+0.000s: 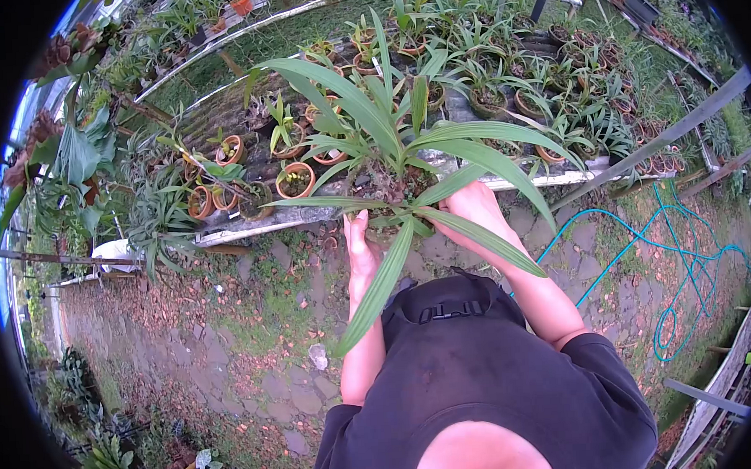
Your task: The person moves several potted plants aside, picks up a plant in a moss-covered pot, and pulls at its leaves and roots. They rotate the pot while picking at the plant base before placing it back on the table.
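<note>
A large plant with long, pleated green leaves stands in front of me at the bench's front edge. Its leaves spread over both forearms and hide most of its base and whatever container it is in. My left hand grips the left side of the base, thumb pointing up. On the other side, my right hand is closed at the base, its fingertips covered by leaves. Close by on the left is a small clay pot with short yellow-green shoots.
The bench carries several clay pots and leafy plants. A teal hose lies in loops on the stone path to the right. Metal bars cross at the right, and hanging foliage is at the left.
</note>
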The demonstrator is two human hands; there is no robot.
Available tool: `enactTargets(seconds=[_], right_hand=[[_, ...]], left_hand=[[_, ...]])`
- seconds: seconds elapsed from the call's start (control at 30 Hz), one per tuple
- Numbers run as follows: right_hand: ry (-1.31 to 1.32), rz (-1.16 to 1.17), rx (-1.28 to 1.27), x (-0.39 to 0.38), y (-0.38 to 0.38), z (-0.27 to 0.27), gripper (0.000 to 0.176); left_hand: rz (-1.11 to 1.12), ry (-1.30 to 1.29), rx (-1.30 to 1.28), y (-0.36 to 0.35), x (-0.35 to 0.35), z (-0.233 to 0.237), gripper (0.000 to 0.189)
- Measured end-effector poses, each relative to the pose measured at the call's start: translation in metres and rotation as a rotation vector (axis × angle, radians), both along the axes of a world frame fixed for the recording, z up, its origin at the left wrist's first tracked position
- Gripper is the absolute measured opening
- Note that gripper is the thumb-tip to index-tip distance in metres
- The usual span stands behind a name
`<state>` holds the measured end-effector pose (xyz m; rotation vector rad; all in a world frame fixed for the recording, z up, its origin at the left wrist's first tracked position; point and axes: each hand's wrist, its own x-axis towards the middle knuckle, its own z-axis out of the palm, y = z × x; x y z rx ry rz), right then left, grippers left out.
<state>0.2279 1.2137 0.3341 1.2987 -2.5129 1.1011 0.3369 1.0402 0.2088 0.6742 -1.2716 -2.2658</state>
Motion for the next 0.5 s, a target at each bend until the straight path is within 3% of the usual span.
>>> enactTargets(seconds=[0.13,0.23,0.43,0.5], right_hand=[[0.060,0.026,0.084,-0.011,-0.002,-0.022,0.012],[0.074,0.010,0.082,-0.010,-0.001,-0.017,0.010],[-0.012,0.070,0.015,-0.010,0.001,-0.037,0.010],[-0.081,0.085,0.055,-0.008,0.002,-0.035,0.013]], left_hand=[[0.061,0.007,-0.045,0.009,0.000,0.007,0.038],[-0.019,-0.023,-0.065,-0.002,0.006,-0.019,0.086],[-0.015,0.039,0.043,0.000,0.007,-0.018,0.082],[0.062,0.021,0.004,0.003,0.001,-0.024,0.055]])
